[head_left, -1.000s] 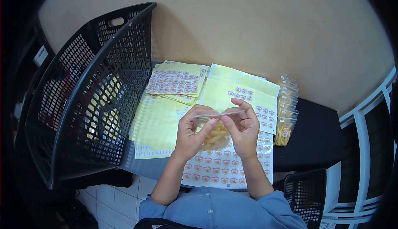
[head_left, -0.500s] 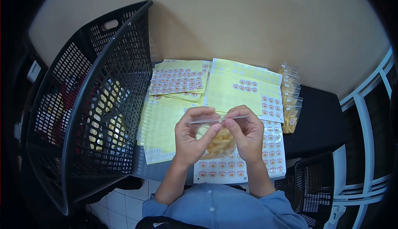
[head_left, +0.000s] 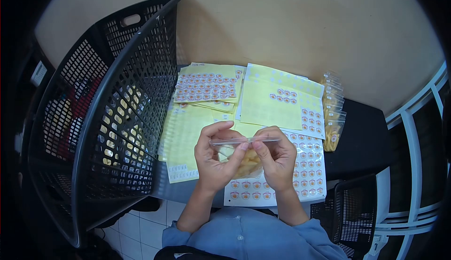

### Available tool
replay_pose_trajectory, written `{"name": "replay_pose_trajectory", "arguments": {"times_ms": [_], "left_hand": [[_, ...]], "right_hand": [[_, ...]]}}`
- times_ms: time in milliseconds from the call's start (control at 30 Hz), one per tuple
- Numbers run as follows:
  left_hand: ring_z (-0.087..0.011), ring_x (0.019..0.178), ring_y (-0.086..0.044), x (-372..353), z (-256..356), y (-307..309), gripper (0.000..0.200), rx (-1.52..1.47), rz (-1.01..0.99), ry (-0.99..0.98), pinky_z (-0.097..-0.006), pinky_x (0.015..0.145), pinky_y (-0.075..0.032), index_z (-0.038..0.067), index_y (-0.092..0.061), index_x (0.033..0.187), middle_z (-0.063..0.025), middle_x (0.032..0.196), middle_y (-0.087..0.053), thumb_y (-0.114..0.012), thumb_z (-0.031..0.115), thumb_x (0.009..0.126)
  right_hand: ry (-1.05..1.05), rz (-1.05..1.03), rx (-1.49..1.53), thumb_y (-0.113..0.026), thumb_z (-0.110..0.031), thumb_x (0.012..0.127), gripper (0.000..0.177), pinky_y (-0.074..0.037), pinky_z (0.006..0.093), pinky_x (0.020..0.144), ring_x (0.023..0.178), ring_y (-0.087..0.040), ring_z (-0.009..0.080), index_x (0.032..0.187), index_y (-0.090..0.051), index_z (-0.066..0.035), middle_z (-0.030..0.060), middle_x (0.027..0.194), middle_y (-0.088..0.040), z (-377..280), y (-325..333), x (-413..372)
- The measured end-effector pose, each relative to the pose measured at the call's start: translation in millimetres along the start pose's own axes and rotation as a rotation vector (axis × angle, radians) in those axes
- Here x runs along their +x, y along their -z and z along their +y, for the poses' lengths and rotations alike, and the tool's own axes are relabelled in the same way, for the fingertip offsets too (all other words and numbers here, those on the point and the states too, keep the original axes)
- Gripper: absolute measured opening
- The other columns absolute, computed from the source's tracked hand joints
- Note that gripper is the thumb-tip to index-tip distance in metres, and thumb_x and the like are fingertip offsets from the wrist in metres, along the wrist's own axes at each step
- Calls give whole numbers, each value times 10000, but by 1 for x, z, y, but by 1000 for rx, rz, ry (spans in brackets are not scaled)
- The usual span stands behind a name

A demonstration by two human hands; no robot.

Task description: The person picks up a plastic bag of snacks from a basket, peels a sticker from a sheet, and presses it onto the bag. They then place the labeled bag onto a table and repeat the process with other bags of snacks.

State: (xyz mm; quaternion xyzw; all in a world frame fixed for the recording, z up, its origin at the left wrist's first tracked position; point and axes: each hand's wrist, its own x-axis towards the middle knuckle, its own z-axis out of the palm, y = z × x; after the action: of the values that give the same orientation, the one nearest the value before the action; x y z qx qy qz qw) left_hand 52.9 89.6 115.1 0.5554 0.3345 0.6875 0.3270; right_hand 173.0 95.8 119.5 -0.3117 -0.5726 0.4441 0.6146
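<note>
A clear zip bag (head_left: 249, 166) of yellow, stick-shaped snack pieces hangs between my two hands, over the sticker sheets. My left hand (head_left: 217, 159) pinches its top strip between thumb and fingers, left of the middle. On the other side, my right hand (head_left: 273, 159) pinches the same strip, with the two thumbs close together. Part of the bag is hidden behind my hands and thumbs. Beneath it lies a white sheet of round red-and-orange stickers (head_left: 307, 185).
Yellow backing sheets (head_left: 268, 109) and a part-used sticker sheet (head_left: 206, 83) cover the table. Filled zip bags (head_left: 332, 135) stand in a row at the right on black cloth (head_left: 361, 133). A tall black basket (head_left: 117, 133) with packs inside rises at left; another black basket (head_left: 354, 208) sits low right.
The bag's top strip has tipped so it shows more edge-on, and my hands have shifted slightly down and left. My left fingers have lifted a little off the strip. The camera view has shifted slightly.
</note>
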Motion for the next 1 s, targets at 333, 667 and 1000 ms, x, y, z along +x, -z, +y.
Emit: {"name": "replay_pose_trajectory", "arguments": {"times_ms": [333, 667, 1000], "left_hand": [[-113, 725, -531, -6, -2, -7, 352, -14, 46, -27, -226, 681, -420, 24, -409, 979, -78, 769, -544, -592, -64, 691], [-121, 717, -556, -8, -7, -9, 294, -11, 80, -32, -225, 663, -437, 24, -402, 912, -97, 765, -568, -595, -61, 708], [-99, 712, -562, -3, 1, -10, 726, 54, 99, 140, -196, 705, -415, -66, -217, 1255, -69, 716, -589, -614, -29, 649]], "right_hand": [[59, 41, -100, -605, -44, 756, 89, -418, 206, 599, 685, -531, 97, 794, -544, 8, 74, 755, -555, 3, 1, -5], [98, 17, -114, -598, -31, 750, 84, -426, 223, 605, 670, -539, 120, 788, -545, 22, 92, 741, -559, 9, 4, -2], [68, -76, -73, -574, -46, 770, 81, -413, 242, 639, 699, -523, 138, 792, -522, 12, 92, 752, -539, 14, 10, 3]]}}
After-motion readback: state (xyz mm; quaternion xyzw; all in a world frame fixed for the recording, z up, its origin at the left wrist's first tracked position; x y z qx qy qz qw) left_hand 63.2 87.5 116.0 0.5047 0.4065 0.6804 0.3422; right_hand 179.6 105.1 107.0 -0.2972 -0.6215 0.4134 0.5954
